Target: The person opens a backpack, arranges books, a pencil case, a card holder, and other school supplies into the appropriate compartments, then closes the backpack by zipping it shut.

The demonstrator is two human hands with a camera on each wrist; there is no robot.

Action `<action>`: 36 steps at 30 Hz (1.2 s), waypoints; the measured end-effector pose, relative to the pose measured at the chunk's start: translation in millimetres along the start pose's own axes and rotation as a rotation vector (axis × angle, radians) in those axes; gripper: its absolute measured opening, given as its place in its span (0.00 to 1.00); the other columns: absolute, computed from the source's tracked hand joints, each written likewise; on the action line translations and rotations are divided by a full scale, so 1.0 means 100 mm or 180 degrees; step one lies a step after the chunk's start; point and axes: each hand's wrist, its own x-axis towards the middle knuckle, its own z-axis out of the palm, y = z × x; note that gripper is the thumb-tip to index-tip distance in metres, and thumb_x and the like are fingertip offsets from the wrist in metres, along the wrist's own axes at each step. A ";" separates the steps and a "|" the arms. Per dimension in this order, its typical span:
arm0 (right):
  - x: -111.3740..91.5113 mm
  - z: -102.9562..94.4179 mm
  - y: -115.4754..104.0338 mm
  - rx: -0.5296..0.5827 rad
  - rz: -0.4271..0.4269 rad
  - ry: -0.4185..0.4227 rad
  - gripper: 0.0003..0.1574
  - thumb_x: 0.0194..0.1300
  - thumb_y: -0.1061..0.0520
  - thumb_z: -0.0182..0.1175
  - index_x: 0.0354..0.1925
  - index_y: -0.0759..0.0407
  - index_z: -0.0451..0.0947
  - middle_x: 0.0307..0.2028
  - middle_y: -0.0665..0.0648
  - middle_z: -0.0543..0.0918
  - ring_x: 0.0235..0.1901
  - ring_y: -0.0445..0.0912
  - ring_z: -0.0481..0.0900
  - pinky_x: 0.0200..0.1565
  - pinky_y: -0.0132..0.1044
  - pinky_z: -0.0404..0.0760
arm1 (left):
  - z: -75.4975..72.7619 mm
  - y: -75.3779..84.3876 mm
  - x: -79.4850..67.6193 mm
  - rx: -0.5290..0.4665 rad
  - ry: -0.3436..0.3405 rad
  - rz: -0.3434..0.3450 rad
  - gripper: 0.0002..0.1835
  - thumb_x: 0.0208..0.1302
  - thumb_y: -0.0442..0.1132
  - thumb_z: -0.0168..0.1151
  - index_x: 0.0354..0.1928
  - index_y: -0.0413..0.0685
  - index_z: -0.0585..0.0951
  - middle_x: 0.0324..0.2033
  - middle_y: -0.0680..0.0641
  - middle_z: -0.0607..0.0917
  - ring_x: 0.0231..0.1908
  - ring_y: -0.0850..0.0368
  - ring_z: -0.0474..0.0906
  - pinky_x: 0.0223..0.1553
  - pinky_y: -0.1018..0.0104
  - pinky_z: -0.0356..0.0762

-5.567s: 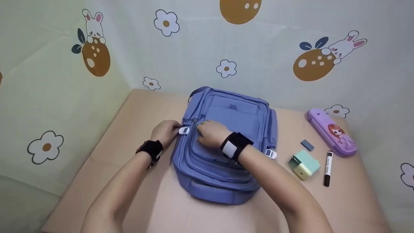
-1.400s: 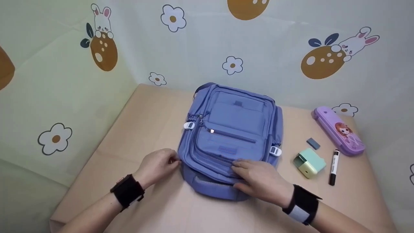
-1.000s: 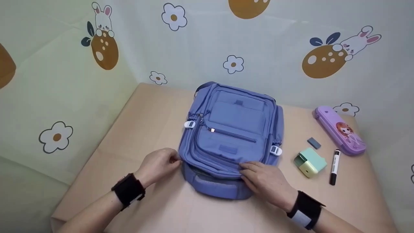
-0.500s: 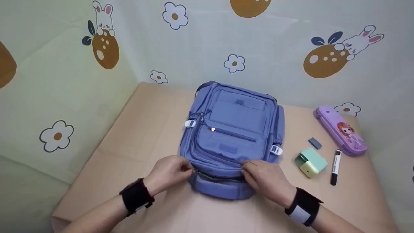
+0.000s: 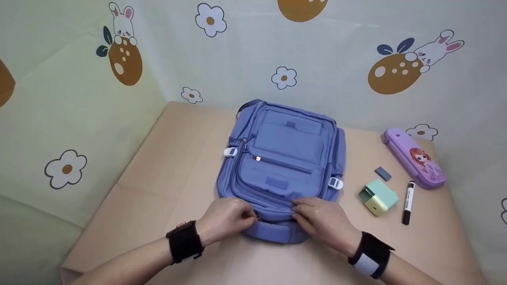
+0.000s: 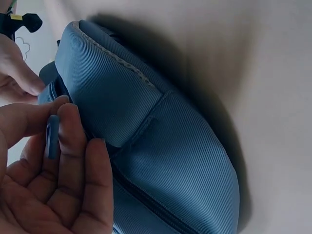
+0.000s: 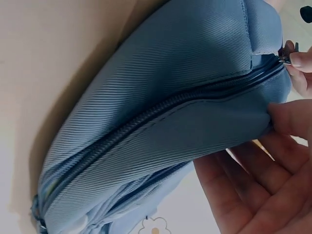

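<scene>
- Blue ribbed fabric is being handled: a backpack (image 5: 285, 176) is being supported, front pocket upward, on the middle of the surface (image 5: 158, 158).
- A zip pull (image 6: 52, 139) is being pinched between the thumb and fingers of the left hand (image 5: 227, 217) at the backpack's near end.
- Fabric beside the zip (image 7: 146, 115) is being gripped by the right hand (image 5: 326, 223), just beside the left.
- Compared with half a second ago, the left hand is being carried further along the near edge toward the right hand; less dark gap is being shown between them, while the right hand is being held in nearly the same spot.
- Broad room is being left between the backpack and the surface's left edge.
- Toward the right edge, a narrower strip is being bounded by a mint-and-yellow item (image 5: 379, 197), grey block (image 5: 383, 173), marker (image 5: 408, 204) and purple case (image 5: 414, 158).
- The far edge is being bordered by printed cloth (image 5: 237, 59).
</scene>
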 end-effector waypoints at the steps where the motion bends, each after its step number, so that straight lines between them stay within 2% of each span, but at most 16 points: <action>1: -0.02 -0.02 0.01 0.0041 -0.0009 0.0000 0.12 0.64 0.54 0.70 0.45 0.55 0.88 0.47 0.53 0.89 0.48 0.47 0.86 0.48 0.44 0.85 | 0.00 -0.01 0.00 -0.0014 -0.0002 -0.0006 0.03 0.59 0.39 0.70 0.30 0.56 0.91 0.26 0.61 0.87 0.28 0.70 0.80 0.30 0.70 0.77; 8: -0.25 -0.18 0.14 0.0075 -0.0117 0.0090 0.26 0.56 0.51 0.76 0.52 0.58 0.85 0.52 0.56 0.86 0.51 0.51 0.84 0.51 0.48 0.83 | -0.01 -0.02 -0.04 -0.0028 -0.0009 -0.0065 0.03 0.59 0.40 0.71 0.30 0.57 0.90 0.27 0.62 0.87 0.28 0.69 0.79 0.31 0.69 0.77; 13: -0.46 -0.21 0.26 -0.0054 -0.0066 0.0099 0.29 0.50 0.52 0.78 0.51 0.57 0.84 0.52 0.56 0.86 0.51 0.51 0.84 0.50 0.49 0.83 | -0.03 -0.02 -0.05 -0.0034 -0.0009 -0.0084 0.03 0.59 0.40 0.70 0.30 0.57 0.90 0.27 0.63 0.86 0.29 0.69 0.79 0.31 0.69 0.77; 18: -0.57 -0.15 0.34 0.0005 -0.0013 0.0176 0.27 0.49 0.55 0.79 0.49 0.55 0.84 0.52 0.55 0.85 0.51 0.50 0.84 0.50 0.47 0.83 | -0.03 -0.03 -0.06 -0.0037 -0.0011 -0.0070 0.02 0.60 0.41 0.72 0.30 0.56 0.90 0.28 0.62 0.87 0.29 0.68 0.80 0.32 0.67 0.78; 25: -0.54 -0.04 0.34 0.0092 -0.0085 0.0330 0.17 0.57 0.56 0.75 0.47 0.53 0.86 0.51 0.52 0.86 0.50 0.46 0.84 0.50 0.41 0.81 | -0.02 -0.03 -0.07 0.0112 -0.0062 -0.0053 0.03 0.62 0.44 0.73 0.31 0.56 0.89 0.28 0.61 0.87 0.30 0.65 0.82 0.31 0.66 0.80; 29: -0.50 -0.03 0.34 0.0073 -0.0128 0.0449 0.14 0.59 0.59 0.72 0.45 0.54 0.86 0.49 0.51 0.86 0.48 0.45 0.84 0.49 0.41 0.81 | 0.00 0.04 -0.05 0.0180 -0.0103 0.0003 0.04 0.63 0.45 0.73 0.31 0.56 0.89 0.27 0.61 0.87 0.29 0.66 0.82 0.31 0.66 0.79; 36: -0.47 -0.03 0.32 0.0029 -0.0170 0.0520 0.12 0.60 0.59 0.71 0.44 0.55 0.85 0.47 0.51 0.87 0.46 0.46 0.85 0.46 0.41 0.83 | 0.10 0.27 0.08 0.0370 -0.0229 0.0197 0.04 0.65 0.46 0.71 0.33 0.60 0.91 0.29 0.64 0.87 0.29 0.70 0.81 0.29 0.69 0.78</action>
